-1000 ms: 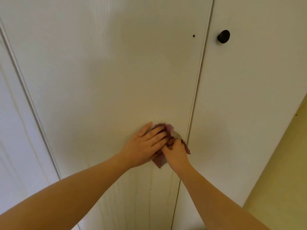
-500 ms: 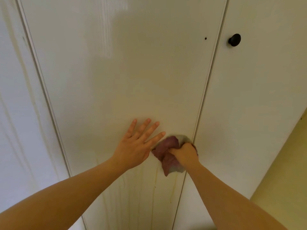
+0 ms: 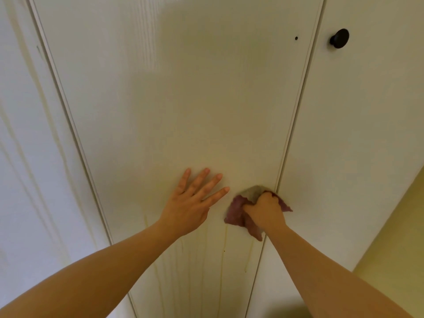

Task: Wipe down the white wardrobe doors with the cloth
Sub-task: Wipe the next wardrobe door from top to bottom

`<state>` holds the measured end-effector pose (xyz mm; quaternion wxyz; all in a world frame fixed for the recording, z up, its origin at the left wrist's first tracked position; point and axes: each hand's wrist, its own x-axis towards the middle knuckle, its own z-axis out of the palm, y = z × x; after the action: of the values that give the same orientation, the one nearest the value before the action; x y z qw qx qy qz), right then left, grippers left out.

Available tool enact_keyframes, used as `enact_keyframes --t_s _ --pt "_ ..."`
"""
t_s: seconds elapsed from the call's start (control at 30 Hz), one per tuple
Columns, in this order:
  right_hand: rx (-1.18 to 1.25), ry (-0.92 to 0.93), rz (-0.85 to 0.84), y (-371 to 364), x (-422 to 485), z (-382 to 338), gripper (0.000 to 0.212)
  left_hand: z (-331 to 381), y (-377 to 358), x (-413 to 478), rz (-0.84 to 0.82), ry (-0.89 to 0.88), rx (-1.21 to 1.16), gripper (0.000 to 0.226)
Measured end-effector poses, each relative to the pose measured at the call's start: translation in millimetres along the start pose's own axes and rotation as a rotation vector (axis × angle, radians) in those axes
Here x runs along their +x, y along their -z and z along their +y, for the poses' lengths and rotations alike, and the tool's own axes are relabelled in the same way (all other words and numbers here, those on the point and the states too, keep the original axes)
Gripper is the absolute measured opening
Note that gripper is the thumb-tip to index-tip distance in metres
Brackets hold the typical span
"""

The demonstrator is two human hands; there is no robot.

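Observation:
A purple-pink cloth [image 3: 238, 211] with a greyish patch is bunched in my right hand [image 3: 263, 208], which presses it on the seam between the middle wardrobe door [image 3: 179, 99] and the right wardrobe door [image 3: 358, 134]. My left hand [image 3: 192, 200] lies flat on the middle door just left of the cloth, fingers spread, holding nothing. Yellowish drip streaks run down the middle door below both hands.
A round black knob [image 3: 339, 38] sits high on the right door, and a small dark hole [image 3: 296, 38] marks the middle door near it. A third white door [image 3: 29, 157] stands at the left. A yellow wall [image 3: 394, 237] borders the wardrobe at the right.
My left hand came off the cloth and spread flat on the middle door. My right hand kept the cloth and shifted a little to the right onto the seam.

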<state>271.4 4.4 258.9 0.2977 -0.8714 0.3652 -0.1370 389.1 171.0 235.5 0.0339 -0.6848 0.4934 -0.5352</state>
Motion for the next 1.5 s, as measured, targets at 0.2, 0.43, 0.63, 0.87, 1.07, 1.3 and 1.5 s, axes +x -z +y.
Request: enact_keyframes --t_s 0.2,0.43,0.63,0.87,1.07,1.3,1.5 --pt "-0.072 -0.076 -0.192 -10 -5 8 0.077 4 -7 -4 0.023 0.018 0.002 0.061" --pt "0.009 0.063 0.087 -12 -11 -4 0.071 0 -9 -5 0.016 -0.012 0.006 0.058" --pt "0.006 -0.118 -0.202 -21 -7 6 0.071 0 -6 -5 -0.013 -0.023 0.004 0.062" --pt "0.119 -0.077 -0.114 -14 -12 -4 0.076 2 3 -5 0.009 -0.02 -0.042 0.065" --pt "-0.047 0.117 -0.067 -18 -27 -19 0.064 3 6 -26 -0.027 0.041 -0.008 0.068" --pt "-0.118 0.111 -0.18 -24 -37 -29 0.068 -7 19 -53 -0.091 0.091 -0.002 0.063" --pt "-0.046 0.177 -0.16 -47 -48 -38 0.05 -16 25 -81 -0.188 0.166 0.003 0.062"
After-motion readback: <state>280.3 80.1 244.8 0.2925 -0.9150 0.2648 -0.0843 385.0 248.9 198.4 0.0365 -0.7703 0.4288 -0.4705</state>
